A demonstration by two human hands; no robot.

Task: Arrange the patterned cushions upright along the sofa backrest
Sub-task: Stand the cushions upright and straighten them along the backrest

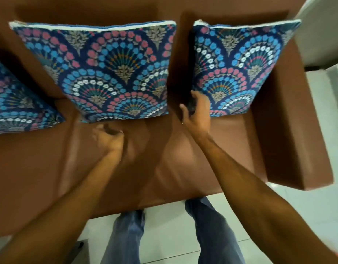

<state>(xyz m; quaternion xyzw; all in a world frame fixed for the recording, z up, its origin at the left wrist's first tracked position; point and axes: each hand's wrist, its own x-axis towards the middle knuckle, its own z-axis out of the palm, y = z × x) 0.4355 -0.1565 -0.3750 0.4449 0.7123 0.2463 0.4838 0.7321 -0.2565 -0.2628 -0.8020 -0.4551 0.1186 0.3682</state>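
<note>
Three blue cushions with pink, white and light-blue fan patterns lean upright against the backrest of a brown sofa (pixel 126 161). The middle cushion (pixel 107 73) stands at the centre. The right cushion (pixel 240 69) stands beside the armrest. The left cushion (pixel 15 103) is cut off by the frame edge. My right hand (pixel 197 113) grips the lower left corner of the right cushion. My left hand (pixel 109 137) hovers just below the middle cushion's bottom edge, fingers curled and blurred, holding nothing.
The sofa's right armrest (pixel 290 130) rises close beside the right cushion. Pale floor tiles (pixel 316 206) lie in front and to the right. My legs in blue jeans (pixel 208 225) stand against the seat's front edge. A pale object (pixel 322 31) sits at the upper right.
</note>
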